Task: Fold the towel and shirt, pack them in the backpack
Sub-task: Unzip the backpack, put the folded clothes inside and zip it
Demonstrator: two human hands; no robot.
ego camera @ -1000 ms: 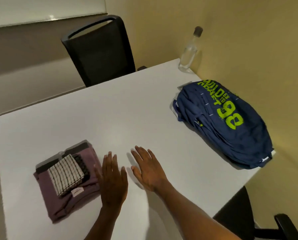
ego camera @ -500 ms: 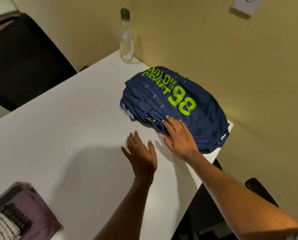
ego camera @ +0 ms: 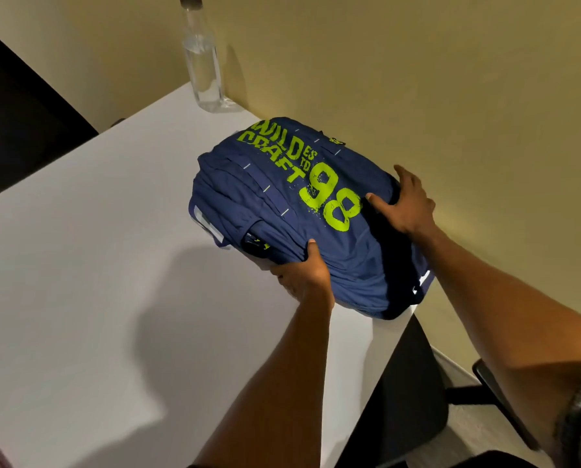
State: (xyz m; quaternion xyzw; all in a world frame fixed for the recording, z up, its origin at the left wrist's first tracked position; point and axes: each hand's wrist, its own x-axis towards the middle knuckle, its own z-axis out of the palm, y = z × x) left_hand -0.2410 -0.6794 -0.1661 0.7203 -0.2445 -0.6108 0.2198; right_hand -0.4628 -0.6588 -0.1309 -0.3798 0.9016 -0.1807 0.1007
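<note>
While the navy backpack (ego camera: 282, 231) lies flat at the table's (ego camera: 96, 265) one-o'clock corner, the left hand (ego camera: 302, 275) clamps its six-o'clock edge, thumb on top. The right hand (ego camera: 407, 207) grips its three-o'clock side, thumb spread across the top.

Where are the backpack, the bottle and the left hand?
backpack (ego camera: 302, 228), head view, blue fabric beside the green 98.
bottle (ego camera: 204, 72), head view, clear body.
left hand (ego camera: 304, 273), head view, back of the hand, at the backpack's near edge.
</note>
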